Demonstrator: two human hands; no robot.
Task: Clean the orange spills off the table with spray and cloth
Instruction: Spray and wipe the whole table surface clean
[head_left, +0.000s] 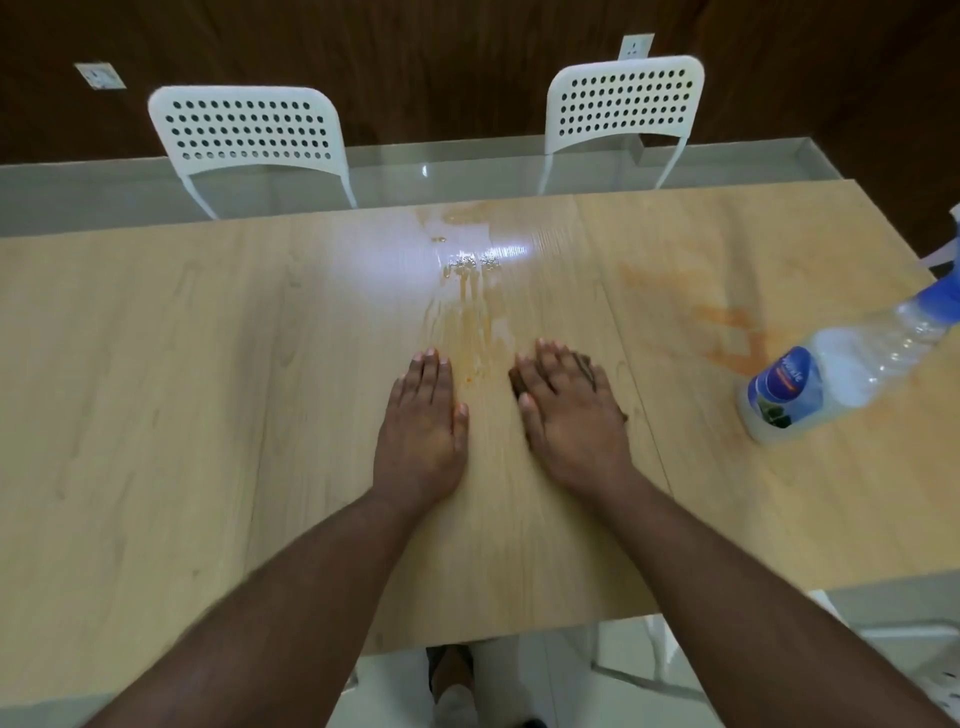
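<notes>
Both hands flat on table (182, 364), fingers straight. Right hand (569, 410) presses dark cloth (584, 359), mostly hidden under palm. Left hand (423, 415) bare, holds nothing. Wet orange spill (470, 306) just ahead, second smear (727, 332) beside spray bottle (831, 374) at right

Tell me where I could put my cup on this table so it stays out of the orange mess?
The wide bare stretch of the light wooden table, left of the left hand, is free. The middle holds a wet orange streak; the right hand presses a dark cloth there. Right is crowded: orange smear, clear plastic spray bottle.
</notes>
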